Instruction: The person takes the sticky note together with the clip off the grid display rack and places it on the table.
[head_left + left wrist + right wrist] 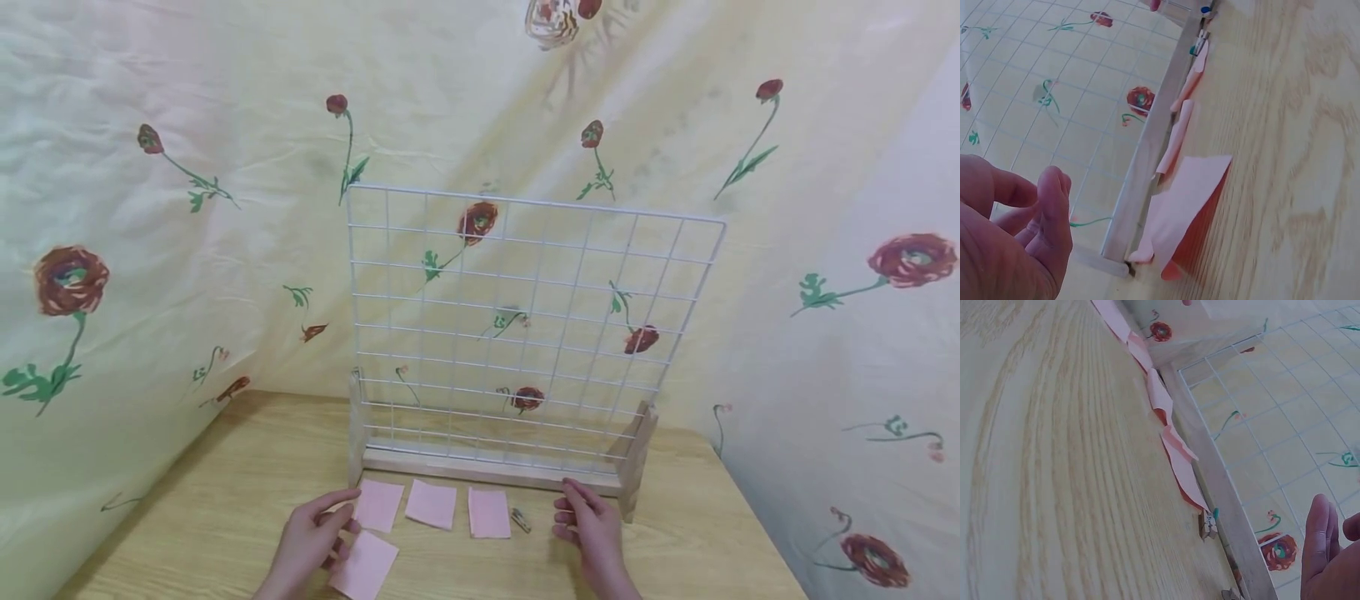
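Note:
My left hand [315, 533] hovers at the left end of several pink paper squares, its fingers loosely bent and nothing between them. In the left wrist view, a gap separates that hand from the nearest pink paper square [1185, 197]. My right hand [594, 533] hangs loose and holds nothing, by the right part of the wooden base [487, 470]. Between the row of squares and this hand lie small wooden clips [520, 520]; the right wrist view shows one clip [1209, 525] close to the end square [1182, 465].
A white wire grid [525, 292] stands in the base, between two wooden uprights. Wood-grain tabletop [225, 483] spreads around it. Flower-printed cloth [262, 250] hangs behind and on both sides.

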The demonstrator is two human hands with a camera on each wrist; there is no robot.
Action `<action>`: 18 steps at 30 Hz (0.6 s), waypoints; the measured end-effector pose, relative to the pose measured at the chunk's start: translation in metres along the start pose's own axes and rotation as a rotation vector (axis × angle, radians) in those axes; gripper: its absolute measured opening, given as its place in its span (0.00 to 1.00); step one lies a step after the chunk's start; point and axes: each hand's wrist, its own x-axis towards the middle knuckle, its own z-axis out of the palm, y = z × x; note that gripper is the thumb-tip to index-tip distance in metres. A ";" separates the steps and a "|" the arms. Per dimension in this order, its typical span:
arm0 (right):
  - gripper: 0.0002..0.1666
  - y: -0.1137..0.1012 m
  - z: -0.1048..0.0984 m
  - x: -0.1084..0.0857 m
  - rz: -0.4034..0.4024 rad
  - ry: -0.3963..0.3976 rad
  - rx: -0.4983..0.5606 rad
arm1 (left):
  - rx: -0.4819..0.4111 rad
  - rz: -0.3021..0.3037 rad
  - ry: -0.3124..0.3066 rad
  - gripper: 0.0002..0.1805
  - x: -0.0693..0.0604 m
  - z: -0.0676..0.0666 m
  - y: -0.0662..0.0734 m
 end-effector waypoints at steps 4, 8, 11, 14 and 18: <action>0.25 -0.003 -0.004 0.000 0.019 0.025 0.026 | -0.051 -0.016 0.013 0.19 0.002 0.007 0.003; 0.25 -0.003 -0.007 -0.001 0.022 0.039 0.059 | -0.103 -0.030 0.027 0.20 0.004 0.013 0.005; 0.24 -0.004 -0.009 -0.001 0.009 0.048 0.108 | -0.128 -0.038 0.040 0.20 0.006 0.017 0.005; 0.20 -0.005 -0.010 -0.001 -0.005 0.051 0.160 | -0.153 -0.044 0.047 0.20 0.009 0.022 0.005; 0.12 -0.007 -0.012 -0.003 -0.004 0.048 0.234 | -0.187 -0.041 0.052 0.21 0.013 0.027 0.007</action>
